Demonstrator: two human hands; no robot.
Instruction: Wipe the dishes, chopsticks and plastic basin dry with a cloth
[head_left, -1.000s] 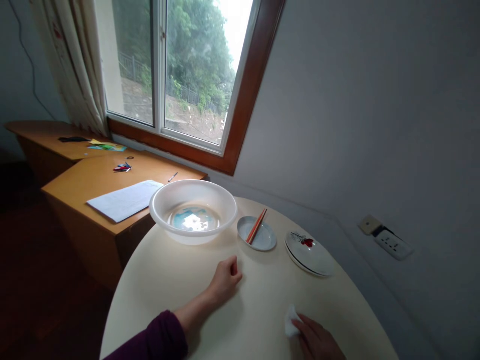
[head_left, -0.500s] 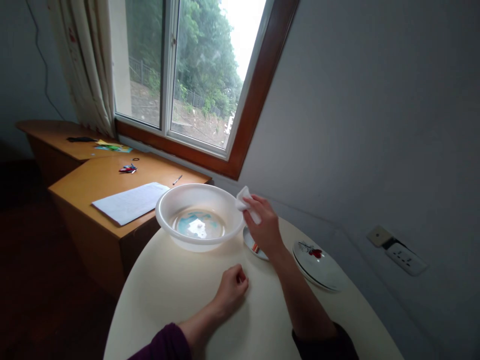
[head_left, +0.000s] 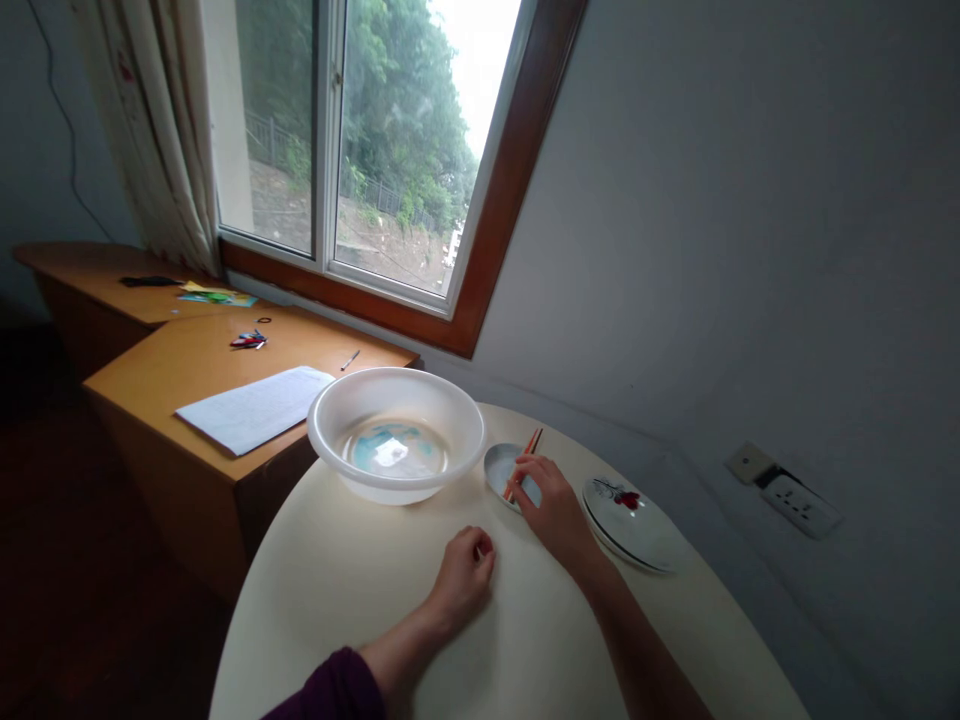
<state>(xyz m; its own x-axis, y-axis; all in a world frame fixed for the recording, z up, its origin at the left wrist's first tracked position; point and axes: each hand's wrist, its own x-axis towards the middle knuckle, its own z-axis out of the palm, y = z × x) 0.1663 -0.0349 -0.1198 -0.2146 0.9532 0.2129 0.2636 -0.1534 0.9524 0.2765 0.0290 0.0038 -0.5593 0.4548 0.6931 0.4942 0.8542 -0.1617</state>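
My right hand [head_left: 551, 505] is over a small shallow dish [head_left: 499, 462], its fingertips pinched on a pair of orange chopsticks [head_left: 534, 440] with dark tips. The chopsticks slant across the dish, and the fingers hide their middle. My left hand [head_left: 463, 575] rests on the table in a loose fist, with nothing visible in it. A large translucent white basin [head_left: 326, 450] stands beyond it, left of the dish. Its bottom shows blue patches and a bright window reflection.
Plates [head_left: 630, 520], the top one with a red flower design, lie right of my right hand on the cream rounded table [head_left: 330, 600]. A wooden desk [head_left: 172, 370] to the left bears white papers [head_left: 255, 408], a pen [head_left: 350, 360] and small items. A wall socket [head_left: 801, 503] is at right.
My right hand has moved down and right from beside the basin's rim to the chopsticks on the dish. The crumpled white tissue it held is out of sight. My left hand stays put.
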